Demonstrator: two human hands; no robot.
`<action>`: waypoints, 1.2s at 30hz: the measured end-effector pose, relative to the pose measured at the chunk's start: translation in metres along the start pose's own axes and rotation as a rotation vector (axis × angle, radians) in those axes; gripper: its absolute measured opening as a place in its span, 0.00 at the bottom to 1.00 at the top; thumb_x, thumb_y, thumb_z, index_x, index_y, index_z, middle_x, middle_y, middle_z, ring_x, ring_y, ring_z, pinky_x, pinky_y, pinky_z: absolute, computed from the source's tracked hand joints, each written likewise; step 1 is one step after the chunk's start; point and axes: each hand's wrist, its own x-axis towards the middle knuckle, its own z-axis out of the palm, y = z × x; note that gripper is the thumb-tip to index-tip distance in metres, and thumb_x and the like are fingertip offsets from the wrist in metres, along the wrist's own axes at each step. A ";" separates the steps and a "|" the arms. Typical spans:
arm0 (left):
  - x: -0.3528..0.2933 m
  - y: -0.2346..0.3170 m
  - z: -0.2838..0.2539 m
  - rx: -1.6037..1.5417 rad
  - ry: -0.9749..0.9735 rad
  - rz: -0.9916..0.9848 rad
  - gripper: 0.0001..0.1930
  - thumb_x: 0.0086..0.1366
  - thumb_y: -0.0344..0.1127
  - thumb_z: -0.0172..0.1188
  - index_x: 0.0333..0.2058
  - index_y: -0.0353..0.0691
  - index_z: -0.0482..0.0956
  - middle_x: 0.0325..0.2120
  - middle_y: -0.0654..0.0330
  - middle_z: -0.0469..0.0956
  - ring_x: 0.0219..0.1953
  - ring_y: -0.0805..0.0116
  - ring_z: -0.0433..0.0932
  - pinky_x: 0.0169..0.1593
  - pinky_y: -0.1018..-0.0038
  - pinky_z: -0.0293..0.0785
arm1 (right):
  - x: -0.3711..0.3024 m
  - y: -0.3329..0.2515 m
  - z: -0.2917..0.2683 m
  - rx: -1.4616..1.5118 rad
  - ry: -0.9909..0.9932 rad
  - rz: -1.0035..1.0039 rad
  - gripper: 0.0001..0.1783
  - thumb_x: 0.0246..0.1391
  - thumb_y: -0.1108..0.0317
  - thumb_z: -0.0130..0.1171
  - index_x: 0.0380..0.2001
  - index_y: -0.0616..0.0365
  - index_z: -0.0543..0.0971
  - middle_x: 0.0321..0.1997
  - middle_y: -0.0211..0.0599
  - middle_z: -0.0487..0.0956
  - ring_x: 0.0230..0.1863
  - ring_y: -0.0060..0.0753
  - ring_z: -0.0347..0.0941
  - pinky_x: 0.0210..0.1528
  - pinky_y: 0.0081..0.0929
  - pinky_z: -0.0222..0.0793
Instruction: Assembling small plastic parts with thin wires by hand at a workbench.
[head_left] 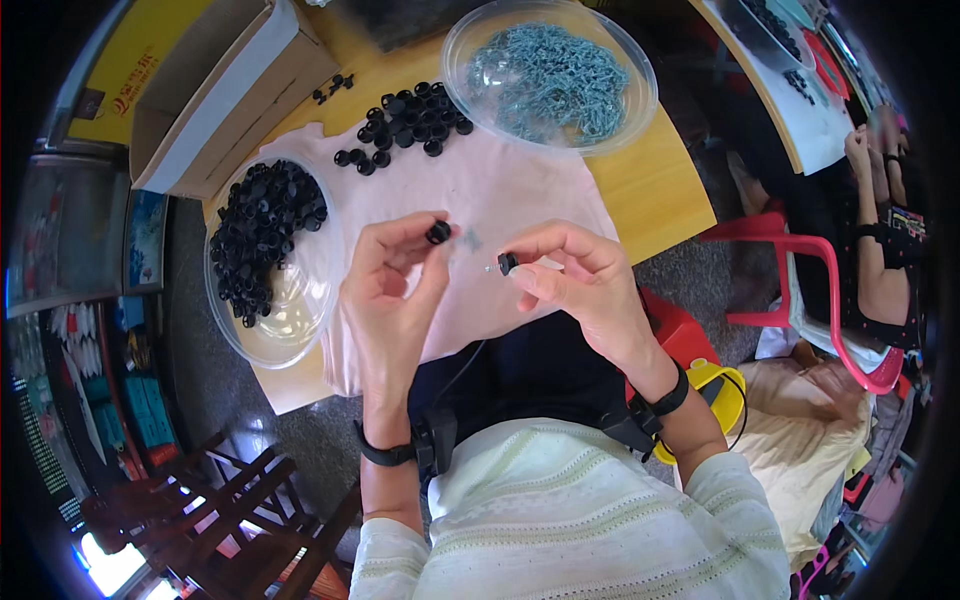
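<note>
My left hand [388,290] pinches a small black round cap [438,232] between thumb and forefinger. My right hand [585,275] grips another small black cap [508,263] with a thin metal pin sticking out toward the left. The two hands are held close together above a pale pink cloth [500,190] on the wooden table [650,180]. A clear bowl [300,320] at my left holds several black caps. A loose pile of black caps [410,120] lies on the cloth further away. A second clear bowl [640,70] at the far side is filled with grey-blue metal pieces.
An open cardboard box [220,90] stands at the table's far left. A red plastic chair [800,290] is to my right, with another person seated [880,240] at a neighbouring white table [800,110]. Dark wooden chairs [230,510] stand at lower left. A yellow object [720,390] rests near my right elbow.
</note>
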 end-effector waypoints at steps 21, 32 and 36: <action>-0.057 0.011 0.000 -0.379 -0.073 -0.050 0.16 0.59 0.19 0.60 0.47 0.33 0.78 0.43 0.57 0.73 0.42 0.71 0.77 0.48 0.77 0.76 | -0.029 -0.001 0.017 0.005 -0.176 -0.199 0.13 0.56 0.78 0.56 0.46 0.68 0.74 0.50 0.45 0.76 0.49 0.29 0.75 0.52 0.24 0.73; -0.058 0.007 0.002 -0.544 -0.040 -0.096 0.13 0.59 0.19 0.60 0.43 0.30 0.75 0.39 0.54 0.78 0.40 0.68 0.79 0.45 0.72 0.79 | -0.025 0.000 0.019 0.003 -0.154 -0.238 0.12 0.56 0.78 0.57 0.44 0.69 0.74 0.47 0.43 0.77 0.46 0.26 0.76 0.49 0.22 0.75; -0.061 0.003 0.000 -0.572 -0.050 -0.119 0.12 0.60 0.20 0.59 0.44 0.31 0.75 0.38 0.53 0.78 0.39 0.67 0.80 0.45 0.70 0.80 | -0.025 -0.001 0.020 -0.095 -0.085 -0.201 0.11 0.56 0.77 0.58 0.42 0.69 0.76 0.42 0.39 0.79 0.40 0.23 0.78 0.42 0.18 0.77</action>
